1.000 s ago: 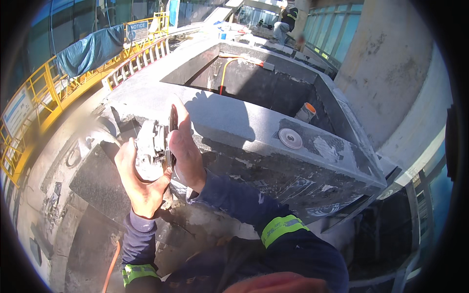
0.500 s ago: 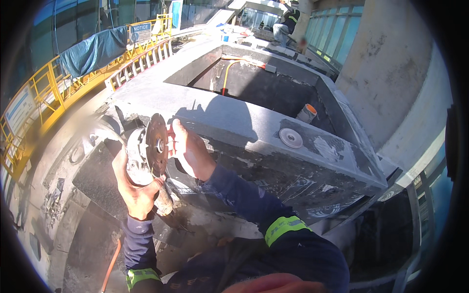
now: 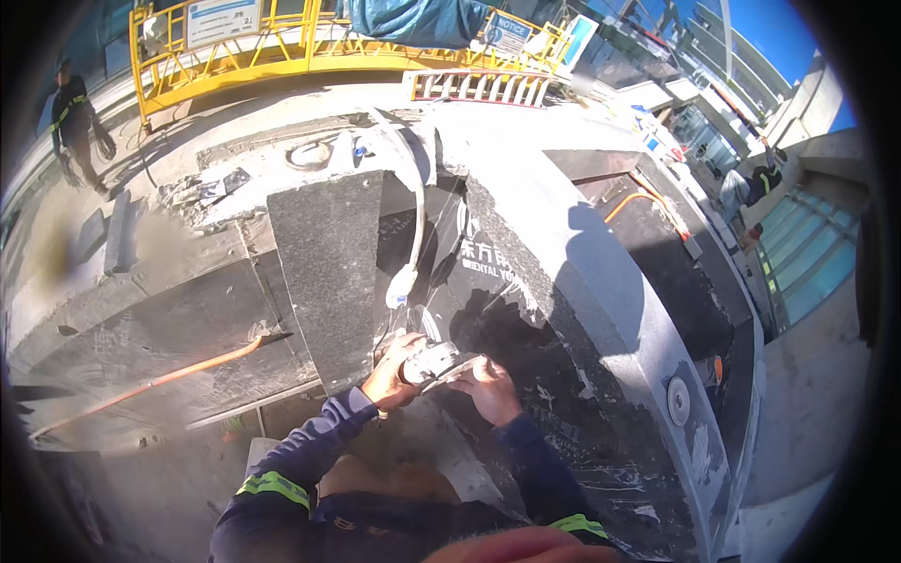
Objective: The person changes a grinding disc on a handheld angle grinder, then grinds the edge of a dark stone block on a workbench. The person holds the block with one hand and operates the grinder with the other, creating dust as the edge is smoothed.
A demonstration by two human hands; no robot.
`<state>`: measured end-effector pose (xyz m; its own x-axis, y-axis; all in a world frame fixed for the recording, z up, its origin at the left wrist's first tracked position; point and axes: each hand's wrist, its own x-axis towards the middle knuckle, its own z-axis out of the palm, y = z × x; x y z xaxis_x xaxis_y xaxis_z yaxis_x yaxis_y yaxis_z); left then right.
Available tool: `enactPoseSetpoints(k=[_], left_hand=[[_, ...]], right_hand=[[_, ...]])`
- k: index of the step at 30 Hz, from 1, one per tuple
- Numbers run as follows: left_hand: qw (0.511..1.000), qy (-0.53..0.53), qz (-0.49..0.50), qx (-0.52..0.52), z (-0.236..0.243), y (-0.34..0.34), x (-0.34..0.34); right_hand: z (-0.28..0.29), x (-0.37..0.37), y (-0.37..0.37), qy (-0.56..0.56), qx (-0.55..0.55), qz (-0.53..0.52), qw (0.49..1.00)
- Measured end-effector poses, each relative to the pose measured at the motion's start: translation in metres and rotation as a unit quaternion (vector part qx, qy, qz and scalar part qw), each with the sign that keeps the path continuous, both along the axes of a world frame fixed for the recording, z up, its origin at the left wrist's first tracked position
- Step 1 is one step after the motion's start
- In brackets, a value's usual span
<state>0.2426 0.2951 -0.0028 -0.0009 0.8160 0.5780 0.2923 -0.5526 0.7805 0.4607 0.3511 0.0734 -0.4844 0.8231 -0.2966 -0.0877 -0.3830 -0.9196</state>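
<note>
An angle grinder (image 3: 432, 359) is gripped around its pale metal head by my left hand (image 3: 394, 375), low in front of my body. Its thin disc (image 3: 449, 373) is seen nearly edge-on. My right hand (image 3: 492, 390) has its thumb and fingers closed at the disc's near right side. Part of the grinder's body is hidden behind my left hand. Just beyond the grinder, a white cable connector (image 3: 402, 287) hangs at the end of a pale cord (image 3: 419, 211) in front of dark stone slabs. A round pale grinding disc (image 3: 679, 402) lies on the ledge to my right.
A grey stone ledge (image 3: 615, 281) frames a recessed pit with an orange hose (image 3: 636, 199). Another orange hose (image 3: 188, 368) runs at left. Beyond are a ladder (image 3: 481, 87) and a yellow platform (image 3: 282, 58). One person (image 3: 75, 127) stands far left, another (image 3: 751, 188) far right.
My view has swung left, bringing the cord and left-hand person into sight. The grinder is lower and its disc has tipped from upright to nearly edge-on. My right hand stays at the disc.
</note>
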Motion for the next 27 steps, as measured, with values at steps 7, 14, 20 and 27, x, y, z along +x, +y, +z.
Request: enactPoseSetpoints(k=[7,14,20,27], left_hand=[[0.987,-0.076,0.052,-0.130,-0.220,-0.079,0.044],[0.922,-0.147,0.077,-0.349,-0.334,-0.162,0.079],[0.859,-0.261,-0.009,-0.440,-0.343,-0.192,0.104],[0.796,-0.345,0.049,-0.496,-0.354,-0.179,0.094]], right_hand=[[-0.206,0.018,-0.042,-0.057,-0.144,0.070,0.986],[-0.331,0.035,-0.106,-0.161,-0.175,0.172,0.956],[-0.358,0.064,-0.131,-0.148,-0.354,0.091,0.919],[-0.411,0.030,-0.119,-0.251,-0.267,0.046,0.929]])
